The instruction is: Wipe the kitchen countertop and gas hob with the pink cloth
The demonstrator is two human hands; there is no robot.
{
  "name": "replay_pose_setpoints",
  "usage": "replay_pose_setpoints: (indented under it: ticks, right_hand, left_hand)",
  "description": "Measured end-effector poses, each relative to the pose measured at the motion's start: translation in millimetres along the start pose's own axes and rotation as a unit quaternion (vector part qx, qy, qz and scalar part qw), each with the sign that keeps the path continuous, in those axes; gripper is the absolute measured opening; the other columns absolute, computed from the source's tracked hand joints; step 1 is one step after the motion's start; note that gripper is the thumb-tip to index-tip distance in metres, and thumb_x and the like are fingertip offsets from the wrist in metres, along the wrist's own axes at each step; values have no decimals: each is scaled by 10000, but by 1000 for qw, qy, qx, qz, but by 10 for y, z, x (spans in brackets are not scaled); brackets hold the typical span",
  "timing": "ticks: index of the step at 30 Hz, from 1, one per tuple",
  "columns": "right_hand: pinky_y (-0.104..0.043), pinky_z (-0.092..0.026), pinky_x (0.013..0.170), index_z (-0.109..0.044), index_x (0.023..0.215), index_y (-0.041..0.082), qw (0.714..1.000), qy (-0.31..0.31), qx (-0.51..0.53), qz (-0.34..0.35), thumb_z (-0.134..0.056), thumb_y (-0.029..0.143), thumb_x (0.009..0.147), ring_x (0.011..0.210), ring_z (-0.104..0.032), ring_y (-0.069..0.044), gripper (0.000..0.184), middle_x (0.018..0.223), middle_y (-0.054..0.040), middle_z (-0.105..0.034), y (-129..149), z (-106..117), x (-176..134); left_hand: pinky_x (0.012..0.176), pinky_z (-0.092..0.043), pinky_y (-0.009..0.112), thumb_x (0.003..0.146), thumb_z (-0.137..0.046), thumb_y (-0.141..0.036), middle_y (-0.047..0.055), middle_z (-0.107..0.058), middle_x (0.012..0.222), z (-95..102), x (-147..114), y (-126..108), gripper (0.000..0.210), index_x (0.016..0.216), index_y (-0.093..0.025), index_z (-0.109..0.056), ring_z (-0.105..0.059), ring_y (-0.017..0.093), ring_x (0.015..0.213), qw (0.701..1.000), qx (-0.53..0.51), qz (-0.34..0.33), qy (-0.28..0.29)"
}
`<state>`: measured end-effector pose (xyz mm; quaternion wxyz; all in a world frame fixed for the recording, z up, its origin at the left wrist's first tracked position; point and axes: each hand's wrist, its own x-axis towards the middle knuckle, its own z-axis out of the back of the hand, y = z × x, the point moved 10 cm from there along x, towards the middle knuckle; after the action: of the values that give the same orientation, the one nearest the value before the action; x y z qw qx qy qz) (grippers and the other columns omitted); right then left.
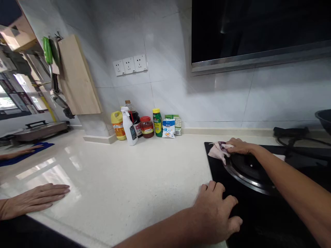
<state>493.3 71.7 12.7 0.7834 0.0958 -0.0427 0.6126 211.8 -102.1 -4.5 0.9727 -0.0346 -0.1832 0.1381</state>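
My right hand [238,146] is closed on a crumpled pale cloth [219,151] with a dark patch. It presses the cloth onto the back left corner of the black glass cooktop [248,215], just behind the round burner with a shiny metal ring [254,184]. My left hand [214,212] rests palm down where the white countertop [144,179] meets the cooktop's left edge. Its fingers are bent and apart, with nothing seen in them.
Another person's hand [42,199] lies flat on the counter at left; behind it a hand [22,152] is on a blue cloth [43,148]. A spray bottle [129,129], sauce jar [147,129] and other condiments line the wall. A dark pan [324,119] stands at far right.
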Motion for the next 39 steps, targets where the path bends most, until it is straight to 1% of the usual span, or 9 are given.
replay_pose_setpoints:
  ticks: [6, 12, 16, 19, 23, 27, 33, 36, 39]
  right_hand:
    - [-442, -436, 936, -712, 1036, 262, 980, 107, 25, 168, -599, 456, 728, 1056, -533, -318, 381, 1104, -98, -601, 1008, -242, -232]
    - [-480, -433, 920, -693, 991, 229, 969, 114, 40, 214, -572, 456, 756, 1019, -489, -309, 349, 1077, -100, -550, 1453, -147, -746]
    - [-480, -410, 979, -666, 975, 223, 965, 104, 52, 233, -522, 448, 849, 1036, -475, -273, 295, 1100, -84, -535, 1554, -62, -1191]
    - [-506, -410, 985, -650, 978, 233, 963, 84, 85, 242, -456, 493, 927, 1034, -472, -266, 329, 1071, -76, -537, 1537, -16, -1520]
    - [-552, -421, 991, -631, 1184, 315, 967, 52, 117, 222, -512, 487, 908, 1074, -488, -288, 346, 1092, -65, -555, 1414, 26, -1910]
    - [-565, -403, 1064, -558, 1352, 356, 970, 37, 138, 196, -563, 474, 870, 1219, -478, -326, 496, 1248, -76, -571, 1379, 127, -2354]
    - [-514, -446, 1104, -626, 1263, 364, 967, 109, 155, 170, -623, 502, 872, 1379, -426, -339, 415, 1445, -54, -518, 1461, 285, -3030]
    - [-479, -471, 1096, -596, 1316, 378, 963, 119, 152, 188, -581, 503, 918, 1395, -434, -318, 418, 1490, -48, -494, 1502, 328, -3145]
    - [-504, -442, 1121, -548, 1385, 335, 962, 63, 124, 234, -553, 434, 933, 1366, -465, -308, 463, 1477, -83, -510, 1602, 335, -3029]
  left_hand:
    - [863, -499, 448, 927, -588, -524, 108, -556, 1171, 16, 1, -9, 451, 1268, -229, -582, -513, 276, 1053, 1000, 1, -5, 4]
    - [958, -493, 495, 915, -631, -472, 117, -549, 1225, 46, -5, 36, 434, 1269, -223, -605, -526, 289, 1112, 999, -51, 5, -12]
    - [973, -505, 474, 899, -665, -398, 118, -558, 1219, 211, 17, -6, 397, 1242, -203, -620, -558, 274, 1109, 990, -129, 2, -51]
    - [964, -516, 403, 929, -605, -293, 104, -587, 1158, 501, 25, -66, 252, 1146, -174, -650, -585, 225, 1064, 970, -199, -32, -138]
    - [937, -519, 385, 947, -548, -246, 101, -598, 1107, 772, 5, -29, 207, 1098, -177, -672, -588, 212, 1044, 945, -229, -49, -228]
    - [891, -522, 378, 947, -570, -271, 87, -601, 1046, 739, 7, 47, 173, 1034, -178, -686, -590, 209, 991, 945, -222, -25, -238]
    - [858, -519, 354, 937, -594, -285, 79, -615, 1041, 627, 0, -13, 187, 1045, -167, -692, -592, 201, 960, 949, -225, -32, -219]
    - [885, -512, 364, 945, -577, -279, 81, -613, 1052, 652, -14, -39, 193, 1054, -170, -693, -588, 206, 981, 947, -230, -37, -223]
    - [896, -507, 372, 943, -576, -273, 81, -611, 1059, 670, -16, -45, 189, 1056, -174, -690, -584, 209, 991, 945, -236, -38, -224]
